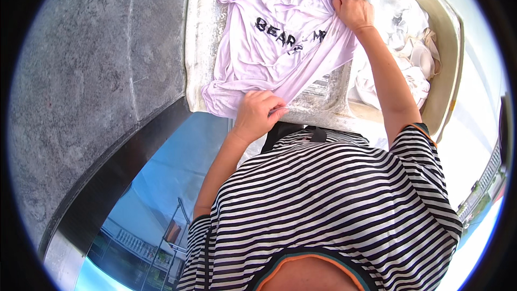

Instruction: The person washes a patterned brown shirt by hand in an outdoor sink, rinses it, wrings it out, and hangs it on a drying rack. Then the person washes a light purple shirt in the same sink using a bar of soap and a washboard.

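Observation:
A wet, wrinkled pale-lilac shirt [258,62] with black lettering lies spread over the worn washboard [318,87] of a laundry sink. At its near edge my left hand [255,115] has its fingers closed on the fabric, by the sink's front rim. My right hand [354,12] pinches the shirt's right edge farther away, beside the divider to the basin. Between the two hands the cloth's edge runs taut on a slant. Part of the ridged washing surface shows below that edge.
To the right, the sink's basin [451,70] holds a heap of wet white and beige laundry [412,56]. A grey stone slab [91,59] with a dark edge adjoins the sink on the left.

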Demonstrator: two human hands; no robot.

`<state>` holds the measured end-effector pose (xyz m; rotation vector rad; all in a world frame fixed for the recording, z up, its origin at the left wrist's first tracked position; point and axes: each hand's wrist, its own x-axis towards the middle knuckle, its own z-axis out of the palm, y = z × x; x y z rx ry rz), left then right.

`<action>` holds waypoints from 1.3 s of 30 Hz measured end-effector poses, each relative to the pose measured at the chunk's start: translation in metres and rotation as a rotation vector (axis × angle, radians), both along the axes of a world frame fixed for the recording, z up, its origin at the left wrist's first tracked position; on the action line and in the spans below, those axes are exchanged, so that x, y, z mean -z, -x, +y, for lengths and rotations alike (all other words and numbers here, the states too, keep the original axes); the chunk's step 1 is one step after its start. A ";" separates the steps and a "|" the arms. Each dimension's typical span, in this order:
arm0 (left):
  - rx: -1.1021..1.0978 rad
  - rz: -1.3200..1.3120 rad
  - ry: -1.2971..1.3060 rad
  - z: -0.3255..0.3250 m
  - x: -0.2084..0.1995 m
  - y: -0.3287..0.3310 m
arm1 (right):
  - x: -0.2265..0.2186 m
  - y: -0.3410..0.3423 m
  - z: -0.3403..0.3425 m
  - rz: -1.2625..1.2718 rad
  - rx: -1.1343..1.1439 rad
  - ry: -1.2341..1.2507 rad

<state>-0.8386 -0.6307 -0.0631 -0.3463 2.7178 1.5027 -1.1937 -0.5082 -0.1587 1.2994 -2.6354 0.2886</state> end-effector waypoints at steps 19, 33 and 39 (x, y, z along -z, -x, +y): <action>0.019 0.062 0.486 -0.085 -0.041 0.138 | -0.057 0.006 -0.048 -0.216 0.203 0.206; -0.066 -0.012 0.195 0.010 -0.028 -0.018 | -0.009 0.005 -0.030 -0.122 0.050 -0.041; 0.025 0.167 0.264 -0.005 -0.029 -0.015 | -0.041 -0.223 -0.020 -0.355 -0.680 0.179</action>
